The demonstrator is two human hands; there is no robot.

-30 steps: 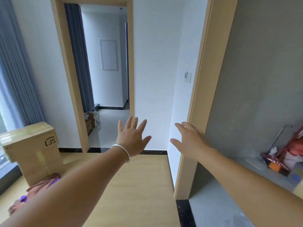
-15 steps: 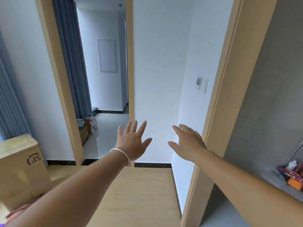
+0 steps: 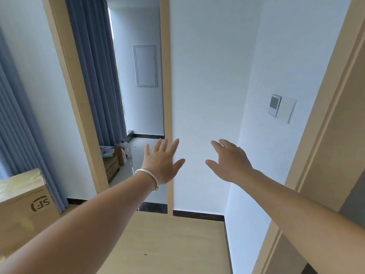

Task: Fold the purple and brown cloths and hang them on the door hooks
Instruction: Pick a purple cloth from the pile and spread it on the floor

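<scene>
The view has tilted up, the cloths dropping out of sight; left hand (image 3: pixel 161 163) and right hand (image 3: pixel 230 162) hover spread, empty, apart.

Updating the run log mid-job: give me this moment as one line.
left hand: open, empty | right hand: open, empty | cloths: not in view | hooks: not in view | cardboard box: lower left

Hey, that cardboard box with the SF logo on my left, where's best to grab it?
Probably the cardboard box by its top right corner, coming from the right with the left hand. That corner and the logo face show; the other sides are cut off.
</scene>
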